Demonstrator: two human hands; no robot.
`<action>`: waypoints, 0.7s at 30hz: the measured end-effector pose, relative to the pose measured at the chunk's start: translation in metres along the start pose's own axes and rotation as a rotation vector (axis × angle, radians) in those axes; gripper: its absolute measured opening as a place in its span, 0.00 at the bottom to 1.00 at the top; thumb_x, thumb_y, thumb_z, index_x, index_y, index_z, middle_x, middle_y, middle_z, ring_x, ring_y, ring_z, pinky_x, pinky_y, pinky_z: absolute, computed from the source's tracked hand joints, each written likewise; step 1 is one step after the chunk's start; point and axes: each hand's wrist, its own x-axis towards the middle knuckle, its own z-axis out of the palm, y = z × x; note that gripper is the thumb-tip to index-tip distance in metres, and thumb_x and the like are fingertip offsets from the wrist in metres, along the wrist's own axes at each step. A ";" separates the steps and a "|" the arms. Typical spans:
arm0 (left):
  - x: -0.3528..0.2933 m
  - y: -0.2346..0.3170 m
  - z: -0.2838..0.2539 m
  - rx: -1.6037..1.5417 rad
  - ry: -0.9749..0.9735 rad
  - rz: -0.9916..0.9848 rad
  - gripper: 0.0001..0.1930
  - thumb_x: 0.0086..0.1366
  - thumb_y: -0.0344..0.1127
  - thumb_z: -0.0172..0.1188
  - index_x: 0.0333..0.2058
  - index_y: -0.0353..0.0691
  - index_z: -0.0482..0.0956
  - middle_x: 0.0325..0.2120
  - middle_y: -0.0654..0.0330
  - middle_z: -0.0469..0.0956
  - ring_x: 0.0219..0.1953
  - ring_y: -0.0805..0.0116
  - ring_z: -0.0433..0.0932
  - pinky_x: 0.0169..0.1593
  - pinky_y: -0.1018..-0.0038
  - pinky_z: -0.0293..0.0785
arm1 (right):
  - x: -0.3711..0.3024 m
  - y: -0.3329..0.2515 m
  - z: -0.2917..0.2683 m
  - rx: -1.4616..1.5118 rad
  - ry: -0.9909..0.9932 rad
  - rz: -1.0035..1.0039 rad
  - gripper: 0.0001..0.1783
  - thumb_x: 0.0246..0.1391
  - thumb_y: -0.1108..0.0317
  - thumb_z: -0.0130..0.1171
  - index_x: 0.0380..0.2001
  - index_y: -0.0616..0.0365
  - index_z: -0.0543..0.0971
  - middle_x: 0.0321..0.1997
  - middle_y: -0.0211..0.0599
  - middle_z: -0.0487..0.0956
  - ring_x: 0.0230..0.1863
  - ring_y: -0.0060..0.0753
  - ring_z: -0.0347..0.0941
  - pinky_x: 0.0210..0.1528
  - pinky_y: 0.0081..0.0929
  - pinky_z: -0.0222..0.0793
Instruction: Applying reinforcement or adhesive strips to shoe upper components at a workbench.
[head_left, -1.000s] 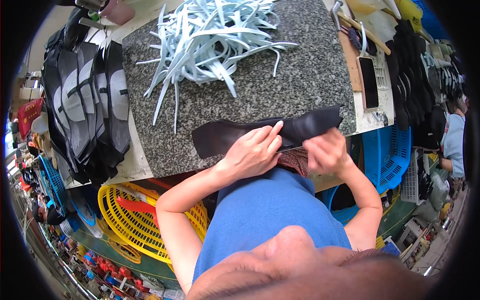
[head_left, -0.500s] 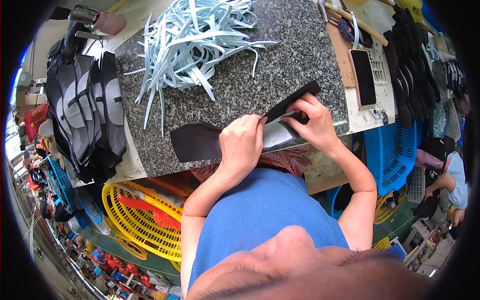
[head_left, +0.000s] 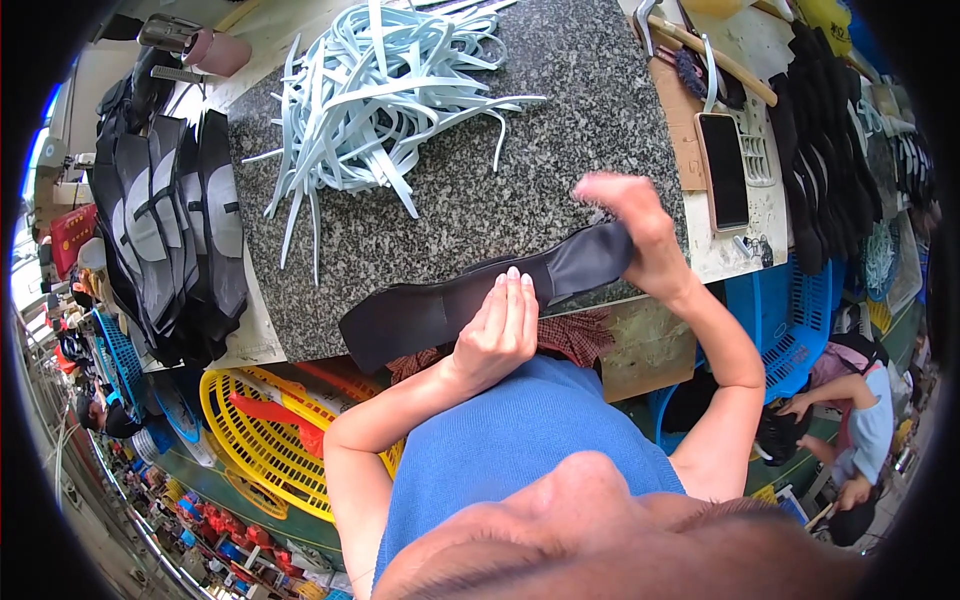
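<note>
A long, curved black padded piece (head_left: 420, 315) slants along the front edge of the stone slab, its dark face turned up. My left hand (head_left: 497, 335) grips its middle, fingers pressed together on top and the thumb hidden. At the piece's right end is my right hand (head_left: 640, 225), fingers stretched to the left, apart from the piece and slightly blurred; its palm side meets that end. Beyond both hands, a tangled heap of pale blue strips (head_left: 375, 110) covers the far left of the speckled granite slab (head_left: 570, 110).
Stacked black and grey pieces (head_left: 180, 230) lie left of the slab. On the right are a phone (head_left: 722, 170), a wooden-handled tool (head_left: 715, 60) and more black pieces (head_left: 820, 140). A yellow basket (head_left: 265, 445) and a blue crate (head_left: 790, 320) stand below; another person (head_left: 850, 410) bends at the right.
The black piece has turned over from its folded, pale-lined side and shifted nearer me. My right hand has released its pinch and lifted; my left hand's fingers have straightened over the piece.
</note>
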 end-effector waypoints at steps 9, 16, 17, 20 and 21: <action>0.003 -0.007 -0.004 -0.080 -0.073 0.020 0.14 0.61 0.32 0.63 0.43 0.32 0.87 0.28 0.65 0.78 0.30 0.75 0.76 0.28 0.82 0.66 | 0.005 0.042 -0.009 -0.273 -0.332 -0.611 0.19 0.53 0.69 0.64 0.49 0.55 0.88 0.43 0.27 0.84 0.45 0.26 0.82 0.45 0.28 0.76; 0.020 0.000 -0.008 -0.195 -0.194 -0.146 0.30 0.58 0.34 0.63 0.62 0.45 0.81 0.27 0.67 0.65 0.28 0.73 0.70 0.26 0.79 0.65 | 0.013 0.052 -0.016 -0.307 -0.424 -0.709 0.23 0.54 0.66 0.63 0.55 0.50 0.85 0.50 0.24 0.81 0.55 0.25 0.79 0.52 0.27 0.77; 0.024 0.003 -0.009 -0.199 -0.190 -0.143 0.30 0.58 0.34 0.63 0.62 0.45 0.81 0.27 0.67 0.65 0.28 0.73 0.70 0.26 0.79 0.65 | 0.017 0.052 -0.019 -0.291 -0.453 -0.692 0.23 0.55 0.66 0.62 0.55 0.50 0.85 0.51 0.25 0.81 0.56 0.25 0.79 0.54 0.28 0.76; 0.033 0.008 -0.009 -0.192 -0.294 -0.201 0.38 0.56 0.37 0.65 0.69 0.48 0.74 0.29 0.66 0.66 0.30 0.72 0.71 0.28 0.76 0.66 | 0.021 0.058 -0.026 -0.266 -0.540 -0.622 0.25 0.55 0.66 0.61 0.57 0.42 0.85 0.59 0.26 0.80 0.61 0.28 0.77 0.61 0.35 0.73; 0.035 0.008 -0.006 -0.231 -0.298 -0.225 0.41 0.55 0.38 0.66 0.71 0.48 0.72 0.30 0.65 0.67 0.31 0.71 0.71 0.29 0.75 0.66 | 0.024 0.058 -0.030 -0.263 -0.548 -0.612 0.24 0.54 0.64 0.61 0.55 0.41 0.86 0.58 0.26 0.80 0.62 0.28 0.76 0.62 0.35 0.71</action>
